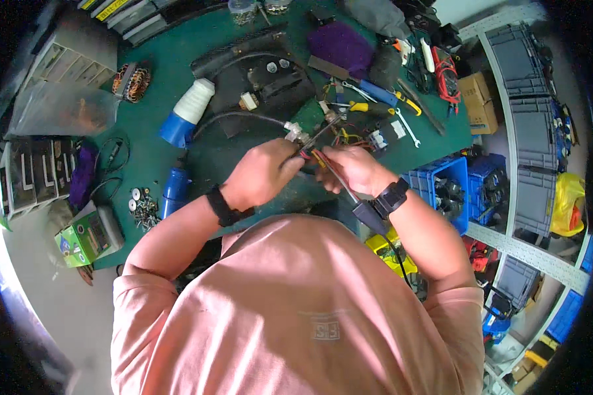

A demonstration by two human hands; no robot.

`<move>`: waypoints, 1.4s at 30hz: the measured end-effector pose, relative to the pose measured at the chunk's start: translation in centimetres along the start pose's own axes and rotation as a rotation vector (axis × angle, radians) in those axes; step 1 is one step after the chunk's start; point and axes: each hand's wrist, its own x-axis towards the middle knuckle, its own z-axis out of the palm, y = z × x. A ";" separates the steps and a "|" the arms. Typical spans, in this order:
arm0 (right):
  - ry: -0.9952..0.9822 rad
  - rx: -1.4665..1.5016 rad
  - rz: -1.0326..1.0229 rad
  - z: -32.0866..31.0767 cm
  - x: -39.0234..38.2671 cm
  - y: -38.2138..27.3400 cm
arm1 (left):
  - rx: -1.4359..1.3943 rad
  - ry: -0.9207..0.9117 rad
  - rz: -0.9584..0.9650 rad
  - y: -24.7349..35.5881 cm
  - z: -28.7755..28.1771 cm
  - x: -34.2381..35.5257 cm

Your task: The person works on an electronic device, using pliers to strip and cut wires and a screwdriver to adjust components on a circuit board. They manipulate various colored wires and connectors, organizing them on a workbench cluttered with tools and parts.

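The connector is sitting over the bench, just beyond the fingertips. The left hand is curling at the connector's near side, probably steadying it against the cable, which is arching in from its left. The right hand is resting to the connector's near right, apart from the left hand, with a rod lying across its bent fingers. The fingers are hiding the contact points; whether either hand is clamping firmly cannot be told. The handle is trailing away from the connector, likely keeping the cord clear. The wrench is lying to the connector's right, presumably within reach; screws are lying well left, perhaps avoiding mixing.
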 end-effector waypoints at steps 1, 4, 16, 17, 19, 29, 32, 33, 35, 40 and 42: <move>-0.016 0.045 0.002 -0.2 0.4 0.2 | -0.089 -0.029 0.004 -0.5 -0.8 0.1; -0.206 0.204 0.081 -0.8 1.2 0.4 | -0.259 0.019 -0.467 -1.8 -1.3 1.6; -0.412 0.287 0.143 -0.7 2.1 -0.4 | -1.088 -0.022 -0.720 -1.9 2.4 2.1; -0.417 0.282 0.135 -0.7 2.2 -0.4 | -1.167 -0.004 -0.675 -1.5 2.4 2.0; -0.428 0.274 0.118 -0.4 2.1 -0.1 | -1.260 -0.038 -0.622 -1.7 2.8 1.5; 0.178 -0.462 -0.359 2.6 -0.2 -0.7 | -1.168 -0.069 -0.666 -1.4 4.3 1.4; 0.378 -0.910 -0.838 3.4 -0.1 -0.8 | -1.335 0.138 -0.749 -0.8 4.4 2.0; 0.422 -1.059 -0.881 3.6 -0.2 -0.9 | -1.162 0.144 -0.599 -0.9 4.4 1.7; 0.511 -1.361 -0.958 4.2 -0.7 -1.3 | -0.926 0.147 -0.380 -1.3 4.4 1.1; 0.555 -1.402 -0.918 5.0 -0.9 -1.3 | -0.476 0.065 -0.198 -0.3 2.1 1.5; 0.534 -1.198 -0.895 4.8 -0.7 -1.5 | -0.453 0.060 -0.134 -0.3 1.5 1.6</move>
